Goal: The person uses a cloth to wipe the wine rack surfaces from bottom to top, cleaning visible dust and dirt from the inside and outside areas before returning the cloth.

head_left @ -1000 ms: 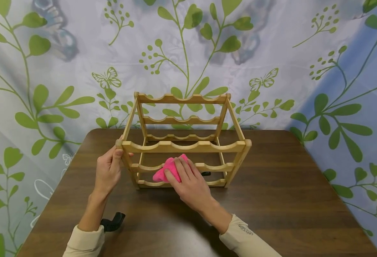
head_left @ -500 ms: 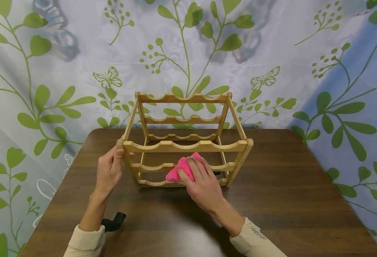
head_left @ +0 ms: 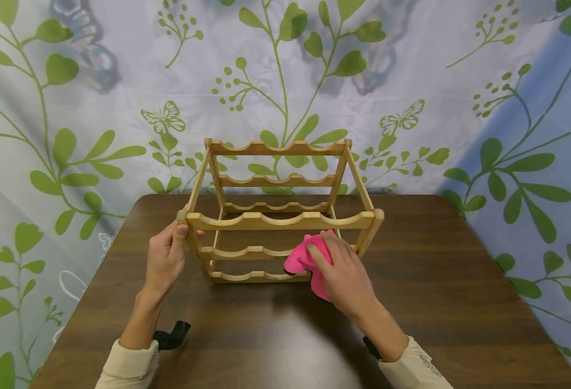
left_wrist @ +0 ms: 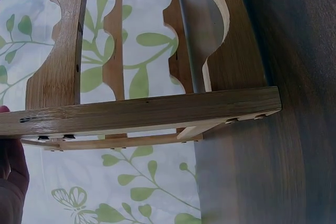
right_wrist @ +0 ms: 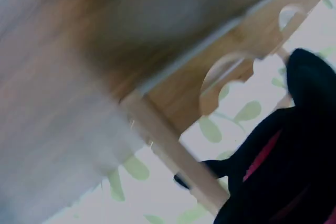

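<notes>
A light wooden wine rack (head_left: 280, 220) with scalloped rails stands upright on the table. My left hand (head_left: 166, 256) grips its front left post near the top corner; in the left wrist view part of that hand (left_wrist: 13, 174) shows at the left edge, against the post (left_wrist: 147, 111). At the right end of the rack's front, my right hand (head_left: 346, 278) holds a pink cloth (head_left: 309, 258) over the middle rail (head_left: 246, 252). One corner of the cloth hangs down. In the right wrist view the dark side of the cloth (right_wrist: 294, 156) overlaps the front right post (right_wrist: 176, 150).
The brown wooden table (head_left: 436, 259) extends around the rack on both sides and in front. Behind it hangs a pale fabric backdrop (head_left: 285, 65) printed with green leaves and butterflies. A black curved piece (head_left: 172, 336) sits beside my left wrist.
My right hand has slid the pink cloth rightward along the rack's front, from near the middle to the right end. My left hand keeps its grip, and the rack stands where it was.
</notes>
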The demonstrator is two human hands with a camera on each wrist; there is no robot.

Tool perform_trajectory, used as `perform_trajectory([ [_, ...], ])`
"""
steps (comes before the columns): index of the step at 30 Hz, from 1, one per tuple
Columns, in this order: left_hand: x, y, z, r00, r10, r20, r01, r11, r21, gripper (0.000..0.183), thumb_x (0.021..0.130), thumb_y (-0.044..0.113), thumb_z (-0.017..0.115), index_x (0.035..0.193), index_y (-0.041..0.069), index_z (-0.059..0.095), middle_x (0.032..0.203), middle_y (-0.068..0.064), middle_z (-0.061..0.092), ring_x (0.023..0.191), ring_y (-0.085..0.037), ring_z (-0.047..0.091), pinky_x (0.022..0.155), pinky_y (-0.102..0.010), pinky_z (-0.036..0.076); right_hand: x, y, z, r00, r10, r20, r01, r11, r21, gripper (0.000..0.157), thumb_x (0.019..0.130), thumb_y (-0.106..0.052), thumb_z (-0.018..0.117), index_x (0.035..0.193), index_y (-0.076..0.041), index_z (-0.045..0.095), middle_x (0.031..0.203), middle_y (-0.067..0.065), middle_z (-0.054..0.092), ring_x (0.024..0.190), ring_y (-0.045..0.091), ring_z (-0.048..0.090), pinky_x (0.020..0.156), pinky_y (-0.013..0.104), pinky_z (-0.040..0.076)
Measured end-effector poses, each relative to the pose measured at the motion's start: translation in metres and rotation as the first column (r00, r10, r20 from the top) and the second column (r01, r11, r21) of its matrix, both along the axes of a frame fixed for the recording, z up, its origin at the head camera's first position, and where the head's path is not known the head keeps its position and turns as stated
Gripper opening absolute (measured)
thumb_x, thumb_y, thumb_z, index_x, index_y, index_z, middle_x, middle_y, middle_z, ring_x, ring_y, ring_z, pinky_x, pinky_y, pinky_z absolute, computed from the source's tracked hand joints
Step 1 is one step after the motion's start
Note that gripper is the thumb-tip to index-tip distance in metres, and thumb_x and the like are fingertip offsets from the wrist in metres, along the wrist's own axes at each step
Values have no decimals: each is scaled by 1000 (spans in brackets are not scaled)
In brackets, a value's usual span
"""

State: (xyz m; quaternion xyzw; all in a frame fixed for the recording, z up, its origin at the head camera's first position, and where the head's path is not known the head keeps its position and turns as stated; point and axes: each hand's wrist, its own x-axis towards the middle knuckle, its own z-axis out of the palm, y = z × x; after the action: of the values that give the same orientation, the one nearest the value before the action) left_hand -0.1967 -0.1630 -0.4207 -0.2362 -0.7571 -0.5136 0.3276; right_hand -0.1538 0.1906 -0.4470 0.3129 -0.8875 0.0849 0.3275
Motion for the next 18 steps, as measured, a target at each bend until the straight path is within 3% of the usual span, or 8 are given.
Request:
perform_trajectory([
  [4,-1,0,2,1000,-18,7,18,1000,14,31,105,9,45,115,-11,67,82,-23,71,104,-2,64,87,-16,49,3,8,0,999,-34,-42,38,996,78,64,70,-5,79,129,-9,55,134,24,52,125,40,49,103,55,41],
  [7,-1,3,1,1000,-24,19,23,1000,16,32,105,9,45,121,-10,64,81,-23,71,103,-1,64,88,-17,49,4,11,-2,995,-48,-90,56,994,92,62,70,-3,76,129,-7,56,132,25,53,124,41,51,102,54,42],
  [12,0,4,-2,999,-33,36,32,999,21,34,105,13,44,111,-11,67,82,-23,70,100,-1,65,85,-17,50,2,9,-6,991,-50,-122,54,998,29,58,71,-6,73,127,-6,58,128,27,56,118,42,55,98,53,45],
  [17,0,2,0,1000,-6,3,6,1000,11,35,105,17,45,105,-10,69,82,-22,71,97,0,65,78,-15,49,-5,-2,-5,996,-35,-78,31,998,-53,51,79,-12,73,128,-7,59,125,25,58,115,40,58,96,54,46],
  [18,-1,1,1,1000,3,-8,-3,1000,6,36,105,17,45,108,-10,68,82,-22,71,88,3,64,73,-13,48,-7,-5,-4,997,-29,-68,24,997,-69,49,81,-12,72,128,-8,60,125,24,59,115,40,58,97,54,46],
])
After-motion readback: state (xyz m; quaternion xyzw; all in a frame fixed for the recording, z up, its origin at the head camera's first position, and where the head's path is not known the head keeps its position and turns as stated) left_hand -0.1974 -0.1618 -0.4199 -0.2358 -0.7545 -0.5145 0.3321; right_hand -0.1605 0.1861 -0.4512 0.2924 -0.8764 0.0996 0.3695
